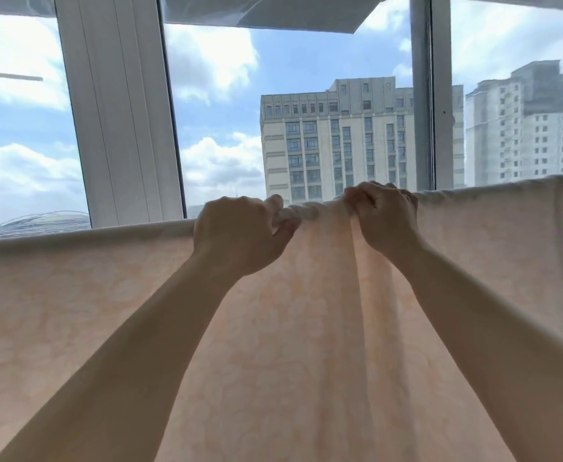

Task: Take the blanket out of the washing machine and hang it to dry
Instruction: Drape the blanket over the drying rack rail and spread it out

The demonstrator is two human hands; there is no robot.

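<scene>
Head view: I look up along both bare forearms at the blanket, which hangs like a curtain across the lower part of the picture, in front of the window.
Blanket: pale peach with a faint flower pattern, draped over a line or rail I cannot see, since the cloth covers it; the top fold runs from one side of the picture to the other.
Left hand: on the top fold, fingers curled over the bunched cloth with the thumb underneath, pinching it.
Right hand: just beside the left one on the same fold, fingers closed round a gathered ridge of blanket.
Between the hands: the fold is rucked into a short roll, and long creases fall straight down from it.
Away from the hands: the fold lies smooth and flat on both sides.
Done, as I judge it: the blanket is out of the washing machine and already hung.
Left: pull the bunched stretch apart so it lies flat, then let go.
Beyond the window: tall pale buildings and cloudy blue sky.
</scene>
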